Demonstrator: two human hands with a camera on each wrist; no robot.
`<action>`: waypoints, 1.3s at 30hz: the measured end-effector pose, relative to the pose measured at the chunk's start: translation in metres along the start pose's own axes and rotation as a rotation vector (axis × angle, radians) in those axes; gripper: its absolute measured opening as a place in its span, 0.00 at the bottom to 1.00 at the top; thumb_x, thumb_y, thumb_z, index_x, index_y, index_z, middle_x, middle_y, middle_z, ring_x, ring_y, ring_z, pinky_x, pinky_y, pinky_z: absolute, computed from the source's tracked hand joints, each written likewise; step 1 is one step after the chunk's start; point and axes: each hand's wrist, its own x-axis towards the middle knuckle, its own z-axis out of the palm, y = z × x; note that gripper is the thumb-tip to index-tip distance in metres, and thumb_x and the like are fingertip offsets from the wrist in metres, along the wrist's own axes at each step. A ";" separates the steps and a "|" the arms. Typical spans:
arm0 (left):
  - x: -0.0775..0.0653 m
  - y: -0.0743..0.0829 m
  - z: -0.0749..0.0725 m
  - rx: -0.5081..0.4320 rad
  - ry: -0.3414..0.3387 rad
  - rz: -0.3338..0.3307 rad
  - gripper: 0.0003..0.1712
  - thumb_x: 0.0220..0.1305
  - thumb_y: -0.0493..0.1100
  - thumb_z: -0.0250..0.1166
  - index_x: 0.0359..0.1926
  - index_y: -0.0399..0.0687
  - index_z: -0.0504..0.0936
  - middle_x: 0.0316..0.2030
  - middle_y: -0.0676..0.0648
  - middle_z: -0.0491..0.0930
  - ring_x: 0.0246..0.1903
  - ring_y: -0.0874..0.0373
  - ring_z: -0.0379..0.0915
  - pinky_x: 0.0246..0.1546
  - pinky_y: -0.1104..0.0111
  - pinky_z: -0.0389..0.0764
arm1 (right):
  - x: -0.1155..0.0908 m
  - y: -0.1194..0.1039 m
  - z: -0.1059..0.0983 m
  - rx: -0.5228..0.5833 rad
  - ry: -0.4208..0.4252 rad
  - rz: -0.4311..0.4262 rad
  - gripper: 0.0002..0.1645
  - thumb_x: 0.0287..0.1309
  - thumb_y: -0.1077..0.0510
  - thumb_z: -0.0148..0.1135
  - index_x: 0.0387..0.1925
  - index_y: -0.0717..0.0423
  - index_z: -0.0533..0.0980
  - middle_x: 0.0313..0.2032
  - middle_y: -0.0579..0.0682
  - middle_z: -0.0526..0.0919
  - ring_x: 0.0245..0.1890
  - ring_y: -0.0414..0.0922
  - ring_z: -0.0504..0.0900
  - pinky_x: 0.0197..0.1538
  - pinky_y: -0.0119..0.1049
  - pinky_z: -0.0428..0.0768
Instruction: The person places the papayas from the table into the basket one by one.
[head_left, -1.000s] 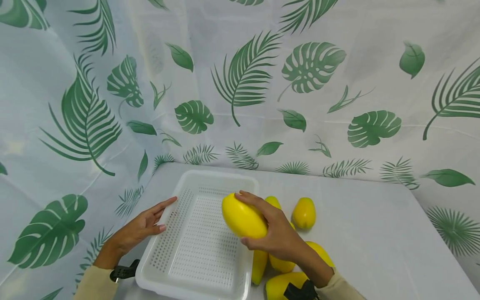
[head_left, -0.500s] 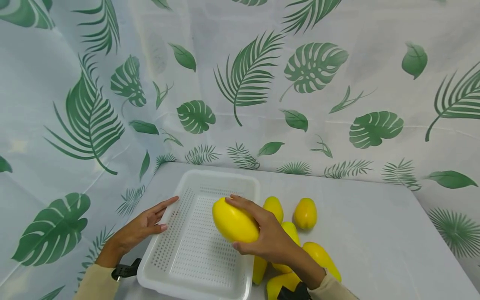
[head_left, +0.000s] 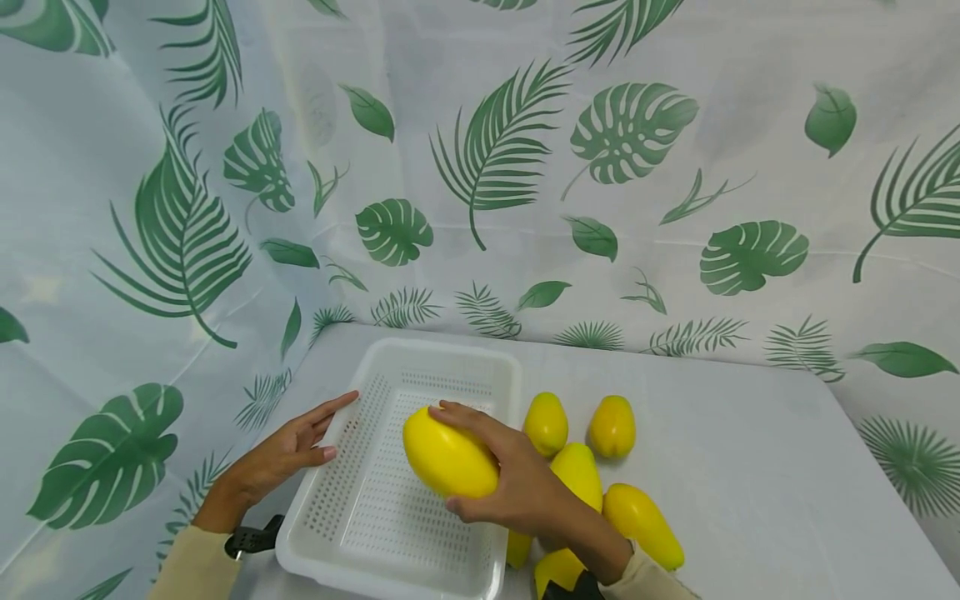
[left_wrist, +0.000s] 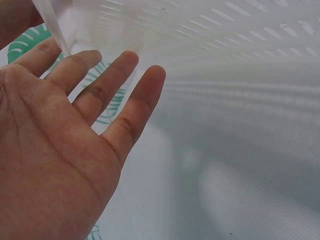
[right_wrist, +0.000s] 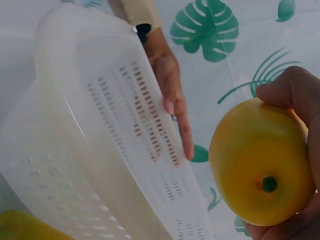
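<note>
A smooth yellow mango, with a small dark green stem spot in the right wrist view, is gripped by my right hand. Thumb and fingers curl round its sides, and it hangs over the white perforated plastic basket. Nothing else lies in the basket where its floor shows. My left hand is at the basket's left long side, its thumb by the rim. In the left wrist view, the fingers of that hand extend loosely along the outer wall.
Several more mangoes lie on the white-covered table right of the basket, among them one at the back and one nearer the front. My right forearm partly hides others. A leaf-printed cloth rises behind the table and along the left.
My right hand has carried the mango left and slightly down, further over the basket's middle. More of the mangoes on the table now show. The left hand has stayed at the basket's side.
</note>
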 end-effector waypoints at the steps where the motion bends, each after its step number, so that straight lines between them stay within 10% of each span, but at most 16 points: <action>1: 0.000 0.000 0.000 -0.002 -0.001 -0.001 0.46 0.80 0.31 0.53 0.87 0.59 0.43 0.85 0.35 0.47 0.74 0.40 0.69 0.63 0.45 0.84 | 0.000 0.000 0.001 0.005 -0.005 0.007 0.56 0.51 0.49 0.80 0.78 0.21 0.63 0.79 0.30 0.65 0.72 0.42 0.74 0.63 0.45 0.80; 39: 0.002 0.003 0.003 0.015 0.051 -0.050 0.46 0.80 0.33 0.55 0.87 0.64 0.44 0.86 0.37 0.45 0.74 0.32 0.68 0.59 0.41 0.84 | 0.002 0.007 0.026 -0.002 -0.106 -0.019 0.56 0.51 0.49 0.79 0.78 0.22 0.63 0.78 0.30 0.65 0.80 0.41 0.65 0.75 0.52 0.74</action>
